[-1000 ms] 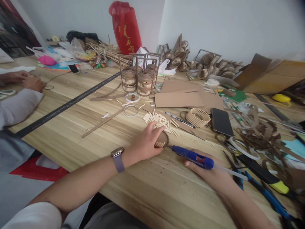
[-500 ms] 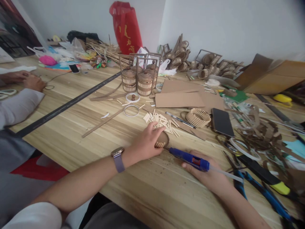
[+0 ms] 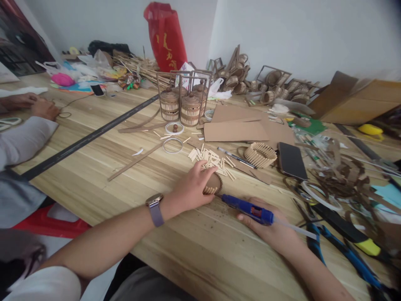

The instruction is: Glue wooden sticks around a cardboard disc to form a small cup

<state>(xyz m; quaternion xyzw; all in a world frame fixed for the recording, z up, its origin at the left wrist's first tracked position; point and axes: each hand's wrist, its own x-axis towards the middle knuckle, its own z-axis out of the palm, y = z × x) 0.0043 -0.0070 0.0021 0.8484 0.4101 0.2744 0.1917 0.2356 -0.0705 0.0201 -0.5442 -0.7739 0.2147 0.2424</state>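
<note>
My left hand (image 3: pixel 194 184) grips a small round cardboard base (image 3: pixel 214 182) by its edge, thumb at the near side and fingers over the far rim. Short wooden sticks stand along part of that rim. In my right hand (image 3: pixel 266 217) is a blue hot glue gun (image 3: pixel 246 207), its nozzle pointing left at the base's near edge; a clear glue stick trails out of its back end. Just beyond the base lies a loose pile of short wooden sticks (image 3: pixel 213 159). A ring of upright sticks (image 3: pixel 260 155) rests farther right.
Lidded stick baskets (image 3: pixel 190 109) in frames stand at the back, beside cardboard sheets (image 3: pixel 236 130). A phone (image 3: pixel 292 161), pliers (image 3: pixel 341 246) and brown strips (image 3: pixel 338 175) crowd the right. Another person's hands (image 3: pixel 44 108) work at the far left. White rings (image 3: pixel 172 145) lie mid-table.
The glue gun has shifted very slightly left with my right hand. My left hand and the base stay in place. At lower left, the other person's leg has moved, baring more of a red stool.
</note>
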